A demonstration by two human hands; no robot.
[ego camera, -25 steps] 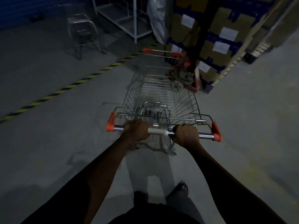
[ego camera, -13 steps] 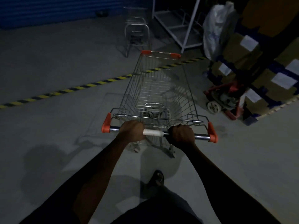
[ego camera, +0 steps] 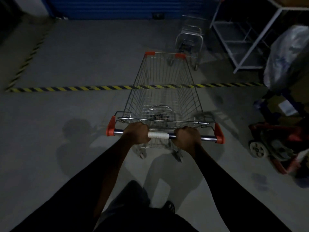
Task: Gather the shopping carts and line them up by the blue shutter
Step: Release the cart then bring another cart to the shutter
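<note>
The left hand (ego camera: 137, 135) is curled tight round the handle bar (ego camera: 207, 138) of a shopping cart (ego camera: 164, 97). The right hand (ego camera: 187, 137) is curled round the same bar, and a strip of white tape (ego camera: 158, 135) is seen between the two hands. The wire basket is stretched out straight ahead of the hands, and nothing is seen inside it. The cart is made of stiff metal, so it should not bend, and with no load it is likely light and easy to roll. The bar is best held with one hand on each side, so the cart can be steered. A yellow and black line (ego camera: 66, 88) is painted on the floor ahead of the hands, under the basket. Further ahead of the right hand, a second cart (ego camera: 189, 37) is seen, but it is too blurred for its facing to be told. The blue shutter (ego camera: 127, 7) is found well beyond both hands.
</note>
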